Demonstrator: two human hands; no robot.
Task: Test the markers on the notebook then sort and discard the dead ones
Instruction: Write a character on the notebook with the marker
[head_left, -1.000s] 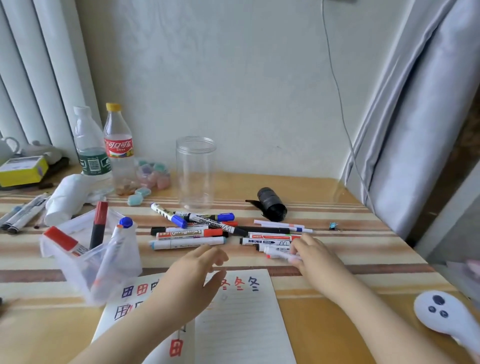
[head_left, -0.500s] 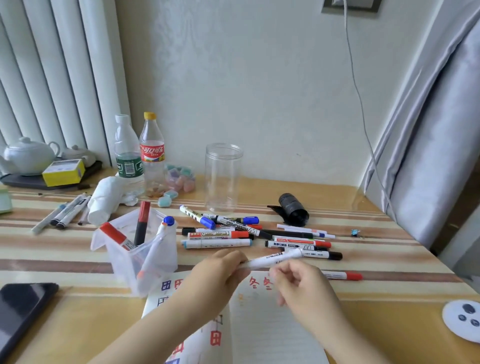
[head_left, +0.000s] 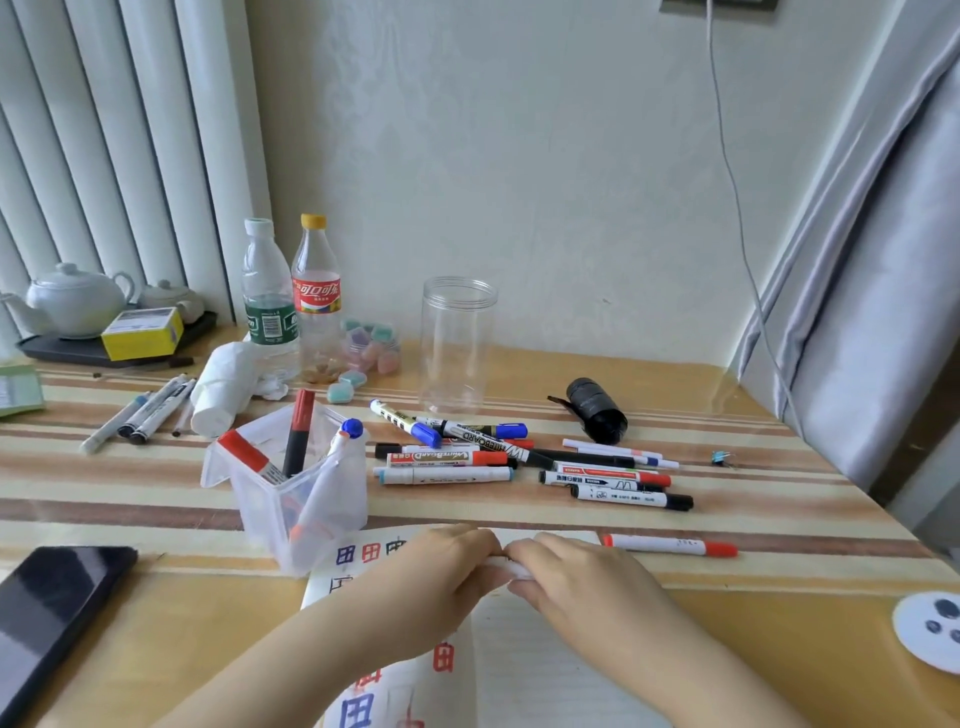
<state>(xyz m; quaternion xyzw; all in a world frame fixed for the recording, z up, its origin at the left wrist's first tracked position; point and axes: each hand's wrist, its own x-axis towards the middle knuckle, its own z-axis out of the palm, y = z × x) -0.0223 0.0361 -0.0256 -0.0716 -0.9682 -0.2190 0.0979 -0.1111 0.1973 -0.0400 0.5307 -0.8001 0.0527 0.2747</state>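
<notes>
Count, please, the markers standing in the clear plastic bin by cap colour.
Red-capped markers: 2
Blue-capped marker: 1
Total in the clear plastic bin: 3

Bare strip of table (head_left: 779, 613) along front edge, right of notebook (head_left: 545, 675), as far as white disc (head_left: 930, 631) at right edge. Phone (head_left: 52, 618) blocks front-left corner. Plastic bin (head_left: 291, 488) stands left of centre; marker pile (head_left: 519, 462) fills the middle. Clear jar (head_left: 457, 343) and bottles (head_left: 291, 296) line back edge.
</notes>
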